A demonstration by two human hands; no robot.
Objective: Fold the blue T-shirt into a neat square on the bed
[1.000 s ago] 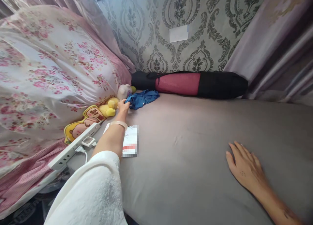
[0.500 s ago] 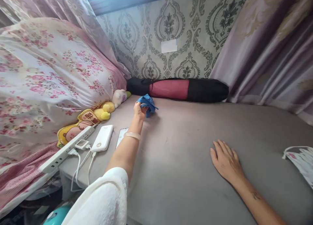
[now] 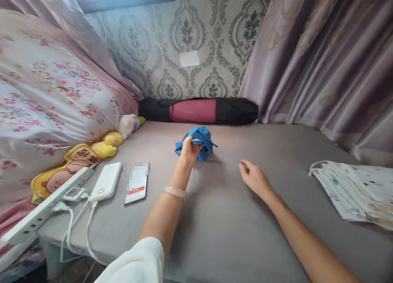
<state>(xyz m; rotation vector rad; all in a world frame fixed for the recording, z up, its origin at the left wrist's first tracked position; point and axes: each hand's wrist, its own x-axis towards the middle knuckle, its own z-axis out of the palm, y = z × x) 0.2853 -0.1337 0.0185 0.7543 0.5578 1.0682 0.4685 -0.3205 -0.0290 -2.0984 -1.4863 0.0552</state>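
Head view, nearest first: a white sleeve (image 3: 138, 262) covers the upper part of the left arm, and white cables (image 3: 89, 234) loop near the left front corner of the grey-sheeted bed (image 3: 233, 242). A power strip (image 3: 49, 205) lies slantwise along the left edge, with a white power bank (image 3: 107, 180) beside it and a phone (image 3: 137, 195) just right of that, its screen partly blurred out. Off to the right lies a stack of printed fabric (image 3: 357, 193) with a white cord. The right hand (image 3: 255, 178) is half open, fingers loosely bent, with nothing visible in its grasp; whether it touches the sheet is unclear. Farther in, near the middle, the left hand (image 3: 190, 150) has thumb and fingers closed on a bunched blue cloth (image 3: 202, 134); I cannot tell if the cloth's underside meets the bed. Beyond, at left, a yellow plush toy (image 3: 107, 143) and a white one (image 3: 127, 126) lean by floral bedding (image 3: 52, 82). A long black-and-red bag (image 3: 193, 111) lies along the patterned wall (image 3: 159, 45), and purple curtains (image 3: 301, 66) hang at right.
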